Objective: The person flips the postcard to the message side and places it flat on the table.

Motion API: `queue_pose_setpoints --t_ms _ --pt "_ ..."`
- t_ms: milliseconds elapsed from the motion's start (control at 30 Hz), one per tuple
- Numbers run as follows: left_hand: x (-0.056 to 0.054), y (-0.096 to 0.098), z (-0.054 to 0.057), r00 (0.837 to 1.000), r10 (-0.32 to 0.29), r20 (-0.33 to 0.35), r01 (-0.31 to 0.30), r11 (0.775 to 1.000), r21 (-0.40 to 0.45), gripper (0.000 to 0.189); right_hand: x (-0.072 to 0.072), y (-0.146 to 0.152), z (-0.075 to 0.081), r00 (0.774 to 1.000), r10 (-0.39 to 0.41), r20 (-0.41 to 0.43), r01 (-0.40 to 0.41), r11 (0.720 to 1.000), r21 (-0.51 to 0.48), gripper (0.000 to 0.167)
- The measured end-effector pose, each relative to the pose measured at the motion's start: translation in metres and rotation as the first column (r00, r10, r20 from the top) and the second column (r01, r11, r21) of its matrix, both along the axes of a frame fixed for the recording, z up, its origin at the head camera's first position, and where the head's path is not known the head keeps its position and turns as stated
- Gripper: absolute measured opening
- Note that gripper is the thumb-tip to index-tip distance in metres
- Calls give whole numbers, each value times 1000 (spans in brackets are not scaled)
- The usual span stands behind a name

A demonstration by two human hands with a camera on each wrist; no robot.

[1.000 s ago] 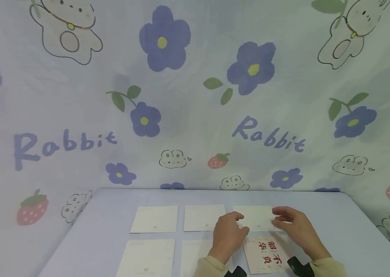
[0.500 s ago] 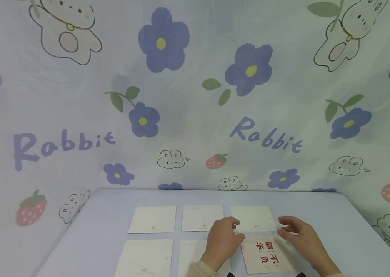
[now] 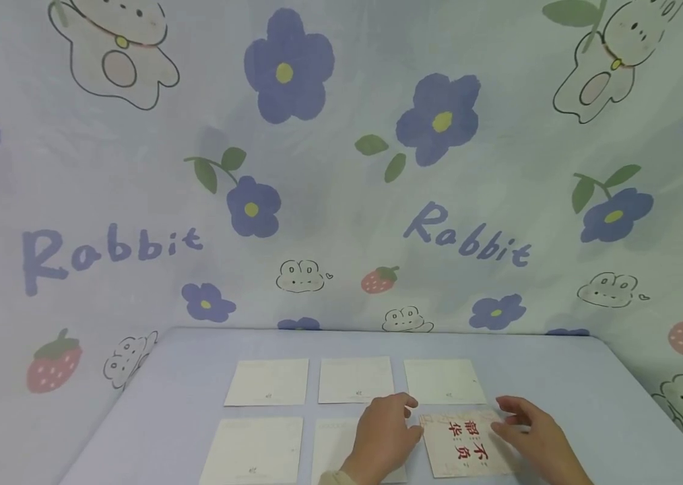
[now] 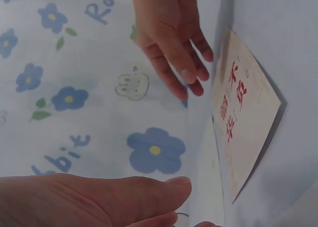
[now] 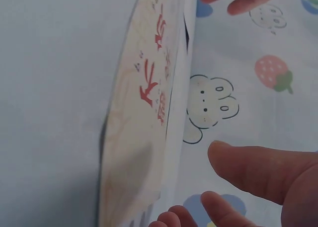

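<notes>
A square card with red printed characters (image 3: pixel 467 448) lies face up at the near right of the table. Just left of it, my left hand (image 3: pixel 382 434) hovers with relaxed fingers, its thumb close to the card's left edge and nothing in its grasp. On the other side my right hand (image 3: pixel 537 434) holds nothing, its loosely bent fingers close over the card's right edge. In the left wrist view the same printed card (image 4: pixel 248 103) appears beyond the left thumb (image 4: pixel 149 194). A plain cream card (image 3: pixel 329 441) is partly hidden behind the left hand.
Behind the printed card lies a cream card (image 3: pixel 444 382), level with two more, one in the middle (image 3: pixel 355 379) and one at left (image 3: pixel 267 382). Another cream card (image 3: pixel 253 448) is at front left. A patterned cloth (image 3: pixel 341 168) rises behind the table (image 3: pixel 153 404).
Both hands have drawn back toward the near side, from the back right card to the sides of the printed card. The right hand has also shifted a little right. The cards stay in place.
</notes>
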State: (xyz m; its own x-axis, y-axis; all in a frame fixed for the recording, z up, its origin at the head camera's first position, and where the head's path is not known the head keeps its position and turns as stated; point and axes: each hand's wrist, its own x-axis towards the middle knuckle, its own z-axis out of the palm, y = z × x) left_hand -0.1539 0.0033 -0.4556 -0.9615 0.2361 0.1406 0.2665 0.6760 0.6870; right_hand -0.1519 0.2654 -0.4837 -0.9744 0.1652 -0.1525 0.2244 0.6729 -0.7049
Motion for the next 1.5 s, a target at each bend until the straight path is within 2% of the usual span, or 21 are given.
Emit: queue_pose_setpoints --t_ms 167,400,600,833,967,1200,1500 --pt "3 2 -5 1000 -27 16 28 998 -52 29 4 3 -4 1000 -2 6 2 1000 20 69" --pt "8 5 -14 998 -38 50 40 997 -59 28 7 5 -9 999 -4 35 2 999 33 67" --pt "10 6 -18 996 -51 75 56 996 -65 28 7 10 -13 999 30 37 -32 999 29 69" --pt "14 12 -23 995 -78 60 83 992 -93 28 8 10 -12 999 47 24 -48 998 41 64" --pt "15 16 -26 995 -79 65 86 990 -114 29 9 9 -13 999 44 32 -45 998 37 67" --pt "16 17 -26 995 -85 51 91 987 -132 30 9 6 -17 999 39 9 -40 999 34 67" --pt "16 20 -25 993 -84 80 92 990 -110 28 9 4 -19 1000 28 -8 -28 998 57 63"
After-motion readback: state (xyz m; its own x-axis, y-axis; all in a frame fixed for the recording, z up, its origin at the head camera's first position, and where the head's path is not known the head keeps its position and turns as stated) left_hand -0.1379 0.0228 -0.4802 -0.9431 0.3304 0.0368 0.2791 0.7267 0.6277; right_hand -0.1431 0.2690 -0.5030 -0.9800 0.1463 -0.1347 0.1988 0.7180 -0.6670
